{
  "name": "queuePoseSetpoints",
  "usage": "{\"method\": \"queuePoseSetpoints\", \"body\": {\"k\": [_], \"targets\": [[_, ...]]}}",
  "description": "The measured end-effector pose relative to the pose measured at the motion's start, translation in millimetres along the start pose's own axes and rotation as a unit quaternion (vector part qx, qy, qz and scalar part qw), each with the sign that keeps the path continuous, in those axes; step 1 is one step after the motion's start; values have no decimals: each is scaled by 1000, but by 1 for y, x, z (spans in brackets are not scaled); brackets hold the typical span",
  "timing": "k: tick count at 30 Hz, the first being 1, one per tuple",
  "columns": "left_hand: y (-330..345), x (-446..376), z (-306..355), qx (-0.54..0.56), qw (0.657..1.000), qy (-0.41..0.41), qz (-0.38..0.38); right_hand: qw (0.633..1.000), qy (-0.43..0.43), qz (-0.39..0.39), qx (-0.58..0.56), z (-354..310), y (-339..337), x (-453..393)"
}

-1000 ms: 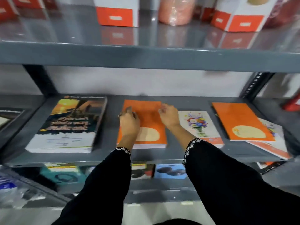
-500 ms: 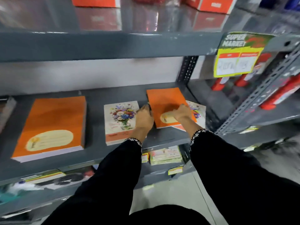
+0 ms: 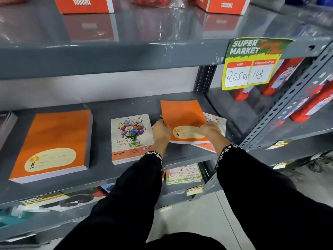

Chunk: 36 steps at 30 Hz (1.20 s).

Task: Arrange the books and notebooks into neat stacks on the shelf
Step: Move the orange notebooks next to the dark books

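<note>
1. on the grey metal shelf (image 3: 100,174), toward its right end, lay a thin orange notebook with a cream oval name label (image 3: 182,120) — the label carried a small "you" mark at its left end.
2. this orange notebook sat crooked on top of a floral-cover notebook with an orange bottom band (image 3: 215,121), whose corners poked out to the right and below it.
3. the left hand (image 3: 161,129) had its fingers curled closed around the orange notebook's left edge, thumb side up.
4. the right hand (image 3: 210,128) pressed on the notebook's lower right part, fingers bent over the edge there; whether they gripped the orange cover alone or the floral one under it too, i could not tell.
5. both arms wore black sleeves with white patterned cuffs (image 3: 153,154).
6. just left of the left hand lay a neat stack of flower-bouquet notebooks (image 3: 130,138), square to the shelf front.
7. further left, well apart, was a thick stack of matching orange notebooks (image 3: 54,141) — same cream label, edges aligned.
8. a green and yellow supermarket price tag (image 3: 252,64) hung from the shelf above.
</note>
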<state>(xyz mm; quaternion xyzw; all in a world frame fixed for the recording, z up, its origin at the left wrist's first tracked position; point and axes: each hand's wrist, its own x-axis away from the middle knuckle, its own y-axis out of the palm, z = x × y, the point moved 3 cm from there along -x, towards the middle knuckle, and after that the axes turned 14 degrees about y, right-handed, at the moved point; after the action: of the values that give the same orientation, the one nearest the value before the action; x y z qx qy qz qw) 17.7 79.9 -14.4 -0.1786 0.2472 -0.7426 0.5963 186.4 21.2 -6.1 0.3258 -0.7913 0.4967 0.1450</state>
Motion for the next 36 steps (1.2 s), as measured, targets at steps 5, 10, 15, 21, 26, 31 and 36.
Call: {"method": "queuePoseSetpoints", "body": {"k": [5, 10, 15, 21, 26, 31, 36], "targets": [[-16, 7, -2, 24, 998, 38, 40, 996, 7, 6, -85, 1, 0, 35], [-77, 22, -25, 45, 994, 34, 97, 992, -27, 3, -121, -16, 30, 80], [-178, 40, -71, 14, 983, 25, 183, 988, -99, -43, -110, -48, 95, 149], [-297, 73, -143, -40, 973, -28, 224, 971, -160, -160, -79, -73, 188, 242], [-350, 92, -188, -35, 972, -50, 226, 968, -189, -156, -43, -80, 248, 279], [-361, 88, -207, -64, 978, -70, 184, 969, -214, -123, 18, -78, 267, 283], [-350, 82, -208, -118, 972, -97, 180, 962, -259, -77, 50, -77, 260, 269]]}}
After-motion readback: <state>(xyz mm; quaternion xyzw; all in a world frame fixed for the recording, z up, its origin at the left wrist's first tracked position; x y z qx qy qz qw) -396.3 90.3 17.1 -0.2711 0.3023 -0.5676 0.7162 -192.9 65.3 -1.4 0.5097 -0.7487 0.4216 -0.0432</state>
